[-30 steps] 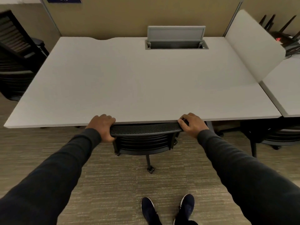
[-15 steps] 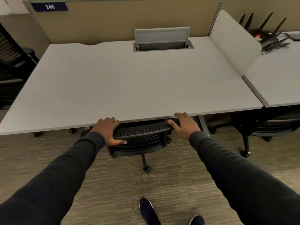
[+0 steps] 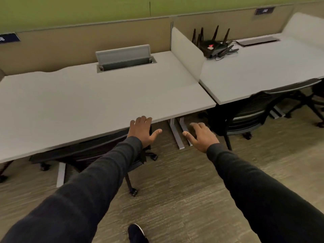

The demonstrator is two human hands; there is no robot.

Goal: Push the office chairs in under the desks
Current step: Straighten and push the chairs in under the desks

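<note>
Left hand (image 3: 142, 132) spread wide, fingertips at the bench (image 3: 98, 100) front edge; right hand (image 3: 201, 135) spread wide, holding nothing. Black office chair (image 3: 91, 153) sits tucked beneath the bench front edge.

two dark blue nameplates with white characters on tan partition wall (image 3: 70, 48) behind counters. left nameplate (image 3: 8, 38) cut off by frame edge; only last character shows, blurred, looks like "6" or "0", cannot tell which. right nameplate (image 3: 264, 11) carries short white marking, about three characters, too blurred to read. small red spot on black router (image 3: 214, 47) on right counter (image 3: 263, 71), no legible text there. nothing else readable.
</note>
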